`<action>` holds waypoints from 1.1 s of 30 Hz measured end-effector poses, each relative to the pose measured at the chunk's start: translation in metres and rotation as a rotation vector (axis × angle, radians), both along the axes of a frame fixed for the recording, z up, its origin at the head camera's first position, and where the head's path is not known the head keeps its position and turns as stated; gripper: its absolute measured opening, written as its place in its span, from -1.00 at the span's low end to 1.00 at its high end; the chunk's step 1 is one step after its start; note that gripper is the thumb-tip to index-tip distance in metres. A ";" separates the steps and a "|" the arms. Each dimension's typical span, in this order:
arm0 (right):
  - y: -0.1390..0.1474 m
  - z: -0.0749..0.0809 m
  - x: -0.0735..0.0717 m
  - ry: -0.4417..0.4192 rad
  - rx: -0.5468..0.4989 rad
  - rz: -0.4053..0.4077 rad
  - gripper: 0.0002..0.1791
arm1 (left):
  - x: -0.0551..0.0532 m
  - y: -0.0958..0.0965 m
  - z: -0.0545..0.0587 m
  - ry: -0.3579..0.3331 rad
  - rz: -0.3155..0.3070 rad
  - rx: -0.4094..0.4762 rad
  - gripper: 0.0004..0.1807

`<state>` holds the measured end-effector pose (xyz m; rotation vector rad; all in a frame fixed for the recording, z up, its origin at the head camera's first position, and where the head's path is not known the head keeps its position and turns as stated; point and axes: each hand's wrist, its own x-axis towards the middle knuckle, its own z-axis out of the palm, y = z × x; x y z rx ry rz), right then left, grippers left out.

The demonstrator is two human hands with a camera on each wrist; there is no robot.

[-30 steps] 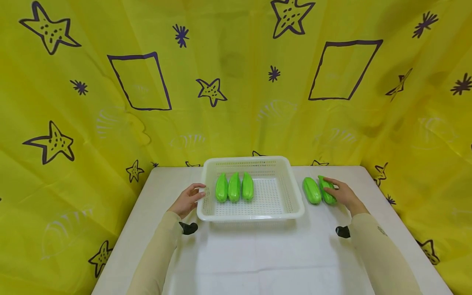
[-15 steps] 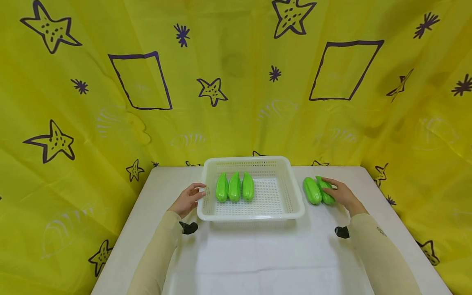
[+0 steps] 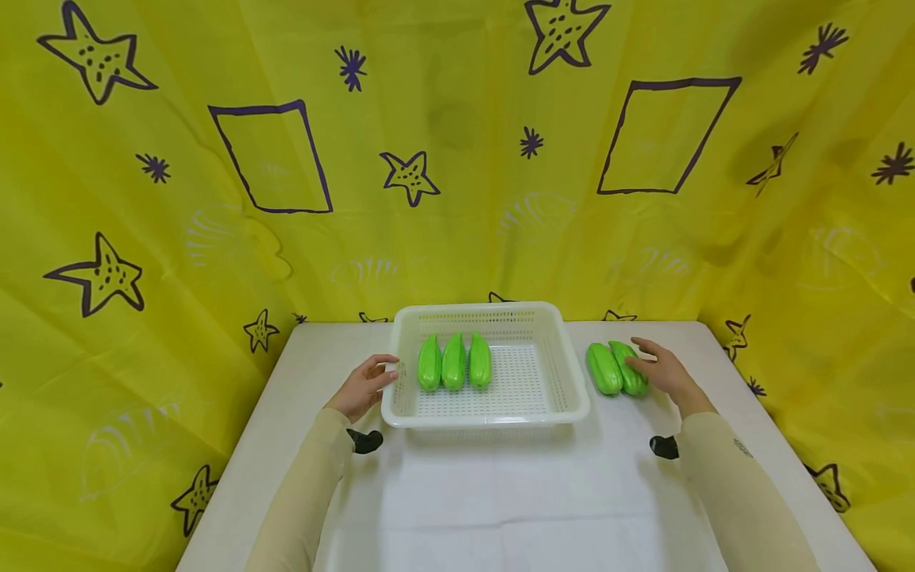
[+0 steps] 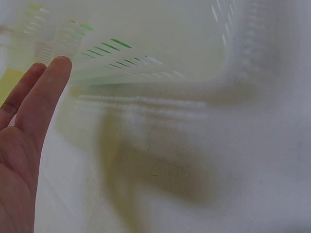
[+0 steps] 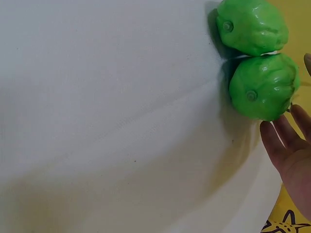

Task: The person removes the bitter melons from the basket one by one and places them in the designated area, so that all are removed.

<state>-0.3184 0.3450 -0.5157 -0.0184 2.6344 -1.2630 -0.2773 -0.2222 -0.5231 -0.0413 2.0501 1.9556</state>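
A white plastic basket (image 3: 486, 421) has three green ribbed gourds (image 3: 453, 364) lying side by side in its left half. My left hand (image 3: 363, 389) is at the basket's left side, fingertips right at the rim; the left wrist view shows its fingers (image 4: 43, 97) straight beside the slotted wall. Right of the basket, two more gourds lie together on the table: a left one (image 3: 604, 369) and a right one (image 3: 631, 381). My right hand (image 3: 668, 376) is at the right gourd's outer side, with relaxed fingers (image 5: 273, 141) close against it in the right wrist view.
A white cloth covers the table (image 3: 493, 492). Yellow sheeting with drawn stars (image 3: 457, 238) hangs behind it and along both sides. Dark wrist pieces (image 3: 665, 448) stick out below both sleeves.
The right gourd has slid left until it lies against the other one. My right hand moved left with it, then eased back a little. The left hand and basket stayed put.
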 end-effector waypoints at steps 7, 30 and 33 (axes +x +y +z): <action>-0.005 0.006 -0.005 0.013 -0.024 -0.054 -0.19 | 0.000 -0.001 0.001 0.008 -0.004 -0.004 -0.54; -0.055 0.053 -0.019 0.158 -0.247 -0.028 -0.12 | 0.004 0.002 0.005 0.005 -0.003 0.006 -0.56; -0.069 0.061 -0.019 0.168 -0.285 -0.026 -0.14 | 0.004 0.003 0.005 0.004 -0.003 0.005 -0.56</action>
